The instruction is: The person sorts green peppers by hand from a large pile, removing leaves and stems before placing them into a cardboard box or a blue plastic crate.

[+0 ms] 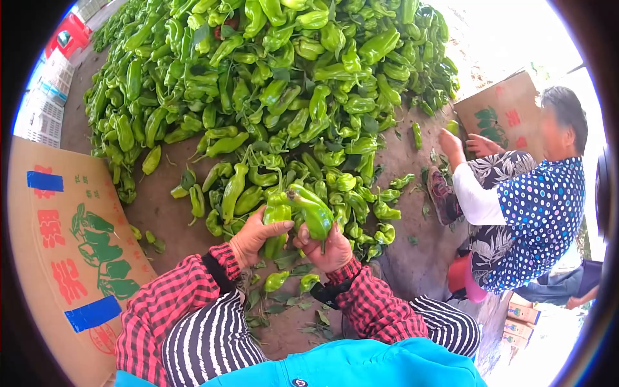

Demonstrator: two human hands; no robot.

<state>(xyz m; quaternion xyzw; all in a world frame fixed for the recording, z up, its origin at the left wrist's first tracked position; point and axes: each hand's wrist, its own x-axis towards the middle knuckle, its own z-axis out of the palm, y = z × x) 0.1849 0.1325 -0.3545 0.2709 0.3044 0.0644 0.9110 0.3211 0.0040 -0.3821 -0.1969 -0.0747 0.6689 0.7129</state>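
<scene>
Blue cloth lies nearest, then your two striped legs. Your left hand grips at least one green pepper, your right hand one curved pepper, both before one heap too dense to count. Two loose peppers lie below your hands.

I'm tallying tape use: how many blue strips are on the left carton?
2: one blue strip near the top of the left carton, another lower down; unseen sides may hide more.
</scene>
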